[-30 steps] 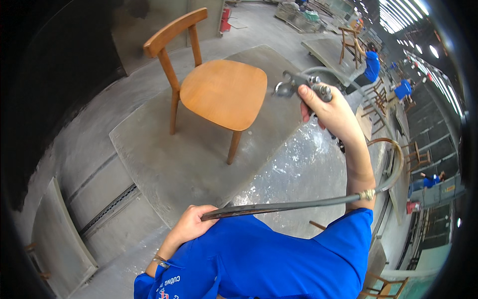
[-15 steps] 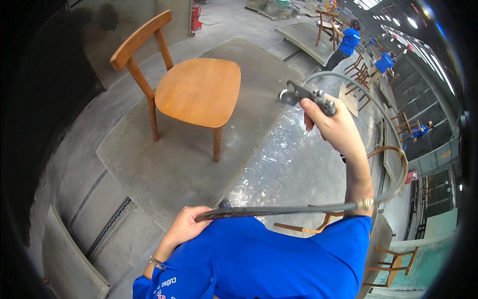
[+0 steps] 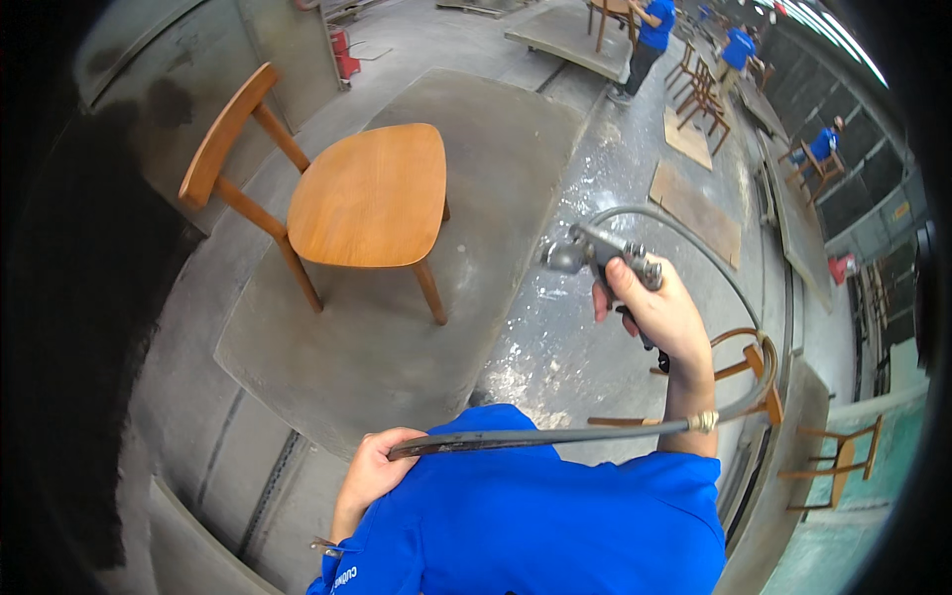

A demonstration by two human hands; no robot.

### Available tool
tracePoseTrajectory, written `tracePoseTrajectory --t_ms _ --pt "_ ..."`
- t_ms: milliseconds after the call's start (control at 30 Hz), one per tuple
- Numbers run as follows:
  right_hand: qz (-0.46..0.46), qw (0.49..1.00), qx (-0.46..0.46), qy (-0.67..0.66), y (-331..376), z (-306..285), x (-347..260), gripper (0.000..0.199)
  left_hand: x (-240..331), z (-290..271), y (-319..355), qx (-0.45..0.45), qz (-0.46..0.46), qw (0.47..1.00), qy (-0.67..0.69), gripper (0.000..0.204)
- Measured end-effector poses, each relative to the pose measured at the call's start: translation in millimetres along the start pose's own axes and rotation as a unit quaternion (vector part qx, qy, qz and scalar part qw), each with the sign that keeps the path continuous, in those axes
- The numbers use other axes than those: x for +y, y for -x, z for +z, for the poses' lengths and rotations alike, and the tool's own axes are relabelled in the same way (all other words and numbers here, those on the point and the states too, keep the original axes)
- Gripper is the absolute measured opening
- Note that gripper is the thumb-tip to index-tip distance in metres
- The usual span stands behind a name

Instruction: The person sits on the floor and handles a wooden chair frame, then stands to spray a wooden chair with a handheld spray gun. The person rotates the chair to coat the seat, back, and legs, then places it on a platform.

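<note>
A brown wooden chair (image 3: 372, 198) stands upright on a low grey platform (image 3: 297, 377), ahead and to the left. My right hand (image 3: 650, 309) is wrapped round the handle of a spray gun (image 3: 598, 253), its nozzle end turned left toward the chair but apart from it. From the gun a grey hose (image 3: 555, 434) loops round to the right and comes back across my front. Close to my body, my left hand (image 3: 382, 464) grips that hose near its dark left stretch.
A second wooden chair (image 3: 746, 382) is partly hidden behind my right forearm, with another chair (image 3: 843, 461) farther right. Co-workers in blue shirts (image 3: 654, 25) stand among chairs at the back. Flat brown boards (image 3: 694, 210) lie on the paint-spotted floor. A dark metal wall (image 3: 188, 69) bounds the left.
The view has shifted, so the chair appears farther left. My right hand has lowered with the spray gun, which now tilts differently. My left hand still holds the hose.
</note>
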State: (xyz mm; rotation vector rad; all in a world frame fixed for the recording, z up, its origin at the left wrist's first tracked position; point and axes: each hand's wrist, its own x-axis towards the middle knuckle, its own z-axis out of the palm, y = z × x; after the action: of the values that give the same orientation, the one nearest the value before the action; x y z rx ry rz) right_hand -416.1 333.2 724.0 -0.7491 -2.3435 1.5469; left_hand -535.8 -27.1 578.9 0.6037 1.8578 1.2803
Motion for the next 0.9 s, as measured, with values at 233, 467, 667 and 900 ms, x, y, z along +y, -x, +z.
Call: tracePoseTrajectory --t_ms 233,467,667,900 --pt "0.008 0.985 0.155 -0.073 2.0 -9.0 58.7 0.033 16.4 10.5 -34.2 -0.089 0.009 0.996 -0.028 0.024" --pt "0.033 0.984 0.093 -0.149 10.7 -32.9 80.8 0.054 34.6 24.7 -54.6 -0.117 -0.02 0.992 -0.035 0.028" --pt "-0.032 0.993 0.073 -0.084 -11.2 -29.3 65.8 0.031 34.3 29.8 -56.7 -0.106 -0.027 0.993 -0.043 0.029" --pt "-0.11 0.98 0.165 -0.007 -45.1 -12.2 36.2 0.035 25.9 29.3 -41.1 -0.041 0.013 0.999 0.012 0.031"
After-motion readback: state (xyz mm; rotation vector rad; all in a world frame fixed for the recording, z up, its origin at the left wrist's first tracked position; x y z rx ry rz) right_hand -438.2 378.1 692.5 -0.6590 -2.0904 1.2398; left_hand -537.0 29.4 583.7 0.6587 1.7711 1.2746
